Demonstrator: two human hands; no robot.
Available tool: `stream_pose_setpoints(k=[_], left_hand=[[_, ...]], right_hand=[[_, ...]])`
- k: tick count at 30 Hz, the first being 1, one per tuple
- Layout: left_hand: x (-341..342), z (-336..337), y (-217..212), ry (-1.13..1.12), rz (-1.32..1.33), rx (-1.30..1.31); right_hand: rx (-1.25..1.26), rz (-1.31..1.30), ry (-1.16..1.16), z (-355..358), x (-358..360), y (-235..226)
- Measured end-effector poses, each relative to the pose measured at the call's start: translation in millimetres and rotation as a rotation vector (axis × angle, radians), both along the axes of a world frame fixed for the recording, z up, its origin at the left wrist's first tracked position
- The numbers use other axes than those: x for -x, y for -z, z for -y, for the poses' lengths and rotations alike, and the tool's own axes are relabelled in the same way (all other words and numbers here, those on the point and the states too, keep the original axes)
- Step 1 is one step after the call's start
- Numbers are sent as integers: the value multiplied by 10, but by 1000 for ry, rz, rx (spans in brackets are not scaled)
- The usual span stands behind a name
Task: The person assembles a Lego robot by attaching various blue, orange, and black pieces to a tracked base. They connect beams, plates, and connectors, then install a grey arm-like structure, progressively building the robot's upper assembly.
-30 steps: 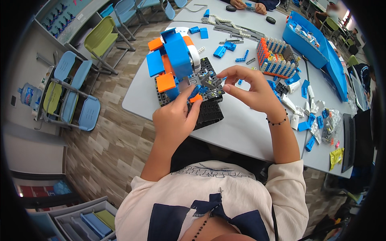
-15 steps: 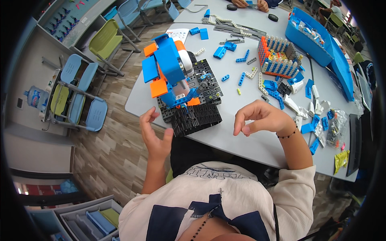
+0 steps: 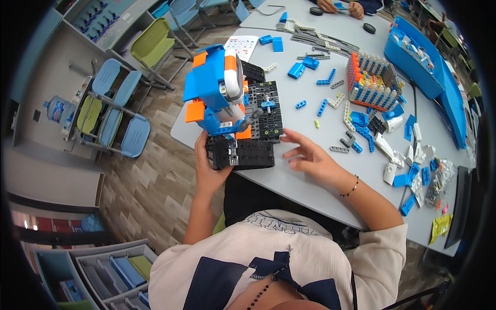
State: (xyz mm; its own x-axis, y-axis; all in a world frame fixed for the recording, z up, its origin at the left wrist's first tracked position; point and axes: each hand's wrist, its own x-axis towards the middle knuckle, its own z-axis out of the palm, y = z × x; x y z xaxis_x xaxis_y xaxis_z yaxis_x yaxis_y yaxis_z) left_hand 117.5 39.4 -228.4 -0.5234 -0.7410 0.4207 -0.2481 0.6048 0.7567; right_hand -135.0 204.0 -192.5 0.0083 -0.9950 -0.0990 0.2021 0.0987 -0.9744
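A tracked toy vehicle built from bricks, blue, orange and white on top, stands at the left corner of the table. Its near black track lies along the table's edge. My left hand grips the left end of that track, thumb in front and fingers partly hidden behind it. Just right of the model, my right hand hovers over the table with its fingers apart, holding nothing. The fingertips come close to the track, and I cannot tell whether they touch it. A printed sheet lies behind the model.
Loose blue beams and white panels are strewn to the right. An orange-and-white brick box stands beyond, beside a blue storage bin. Another person's hands are at the far edge. Chairs stand left.
My left hand has closed on the track's left end. The model has turned a little. My right hand has moved left toward it, its fingers spreading. The view has shifted slightly.
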Motion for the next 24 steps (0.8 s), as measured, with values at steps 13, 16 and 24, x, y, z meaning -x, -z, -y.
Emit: stream_pose_setpoints(k=[13, 16, 24], left_hand=[[-532, 218, -692, -141, -188, 57], [-318, -30, -992, -140, -49, 287], [269, -60, -1186, -433, 14, 241]], right_hand=[[116, -11, -6, -50, -93, 231], [217, -99, 13, -54, -97, 238], [271, -125, 54, -76, -47, 294]])
